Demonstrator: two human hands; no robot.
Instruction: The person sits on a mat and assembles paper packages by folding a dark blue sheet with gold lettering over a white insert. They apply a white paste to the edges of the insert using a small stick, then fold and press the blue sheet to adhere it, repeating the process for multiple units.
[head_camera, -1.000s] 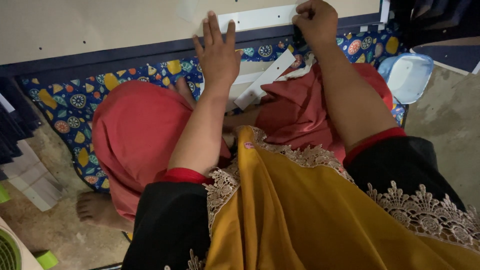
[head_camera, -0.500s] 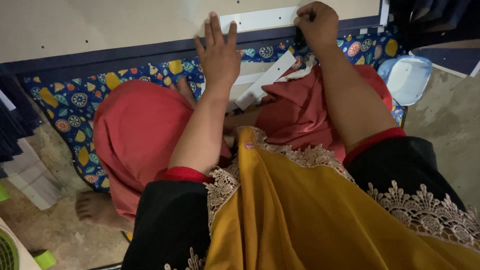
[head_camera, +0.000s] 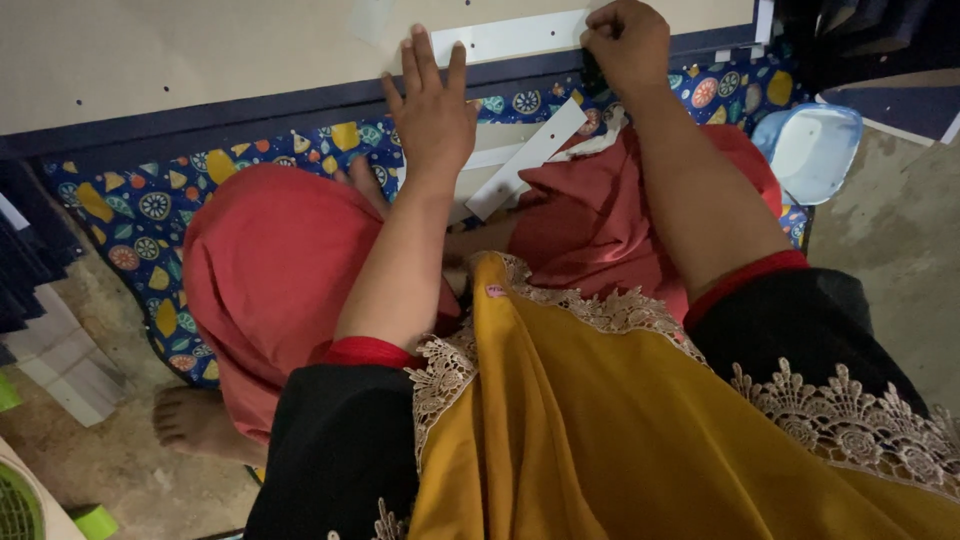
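Note:
My left hand (head_camera: 433, 110) lies flat with fingers spread on the near edge of a large beige board (head_camera: 200, 50), touching a white strip (head_camera: 510, 38) that lies along it. My right hand (head_camera: 628, 45) is closed in a fist at the right end of that white strip, gripping something small and dark that I cannot make out. A second white strip (head_camera: 525, 160) rests loose on my red-clad lap below the board's dark blue edge (head_camera: 250, 105).
I sit on a blue patterned mat (head_camera: 130, 210) on a concrete floor. A pale blue plastic container (head_camera: 810, 150) stands at the right. Stacked dark panels and white pieces (head_camera: 45, 330) lie at the left, a green object (head_camera: 20, 505) at the bottom left.
The two hands have stayed nearly in place on the board; the left hand shifted very slightly.

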